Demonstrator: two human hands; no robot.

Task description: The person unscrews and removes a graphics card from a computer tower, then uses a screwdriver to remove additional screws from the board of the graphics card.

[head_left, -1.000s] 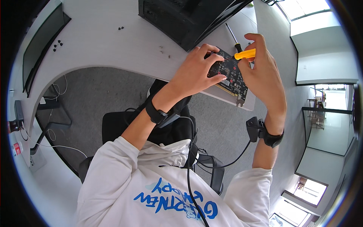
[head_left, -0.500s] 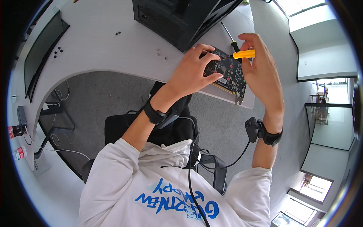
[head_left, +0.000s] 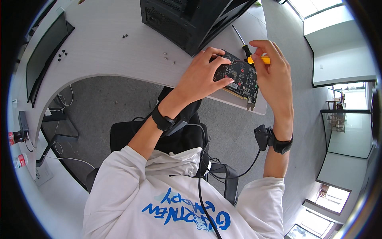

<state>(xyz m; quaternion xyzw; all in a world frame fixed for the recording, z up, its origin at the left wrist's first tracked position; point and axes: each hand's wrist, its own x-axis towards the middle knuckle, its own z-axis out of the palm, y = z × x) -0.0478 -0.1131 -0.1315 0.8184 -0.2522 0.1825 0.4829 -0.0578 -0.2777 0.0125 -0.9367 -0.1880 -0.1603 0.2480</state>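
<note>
A black graphics card (head_left: 247,84) lies near the desk's right end, its component side up and its gold contact edge toward me. My left hand (head_left: 201,75) grips the left end of the card, thumb and fingers curled over it. In my right hand (head_left: 274,73), a yellow-handled screwdriver (head_left: 263,60) is held between thumb and fingers. Its thin shaft points left, the tip by my left fingertips at the card; exact contact is too small to see. A second screwdriver (head_left: 246,49) with a dark handle lies just behind the card, partly hidden by my right hand.
A black computer case (head_left: 175,28) stands behind my left hand. Several small dark screws (head_left: 62,55) and a few lighter bits (head_left: 165,53) are scattered on the pale desk (head_left: 103,51). A monitor (head_left: 47,59) stands far left. A cable (head_left: 242,175) runs from my right wrist device.
My right hand has shifted slightly left and turned around the screwdriver handle, covering more of it. The left hand and the card stay nearly in place.
</note>
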